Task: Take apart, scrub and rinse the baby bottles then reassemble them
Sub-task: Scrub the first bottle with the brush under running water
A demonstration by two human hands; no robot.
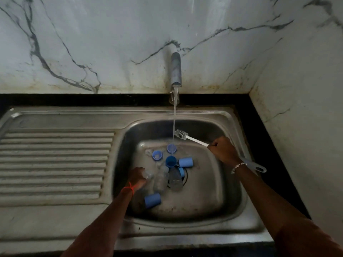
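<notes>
In the steel sink basin (213,197) lie clear baby bottles (161,178) and several blue parts: caps (185,161), (152,200) and screw rings (157,155), (171,148). My left hand (136,176) reaches down into the basin and grips one clear bottle (148,176) at the left of the pile. My right hand (223,150) holds a white bottle brush by its handle above the basin's right side. The brush's bristle head (180,134) sits in the running water stream.
The tap (176,71) on the marble back wall runs water into the basin. A ribbed draining board (53,164) lies to the left. A black counter edge and a marble side wall (306,108) close in on the right.
</notes>
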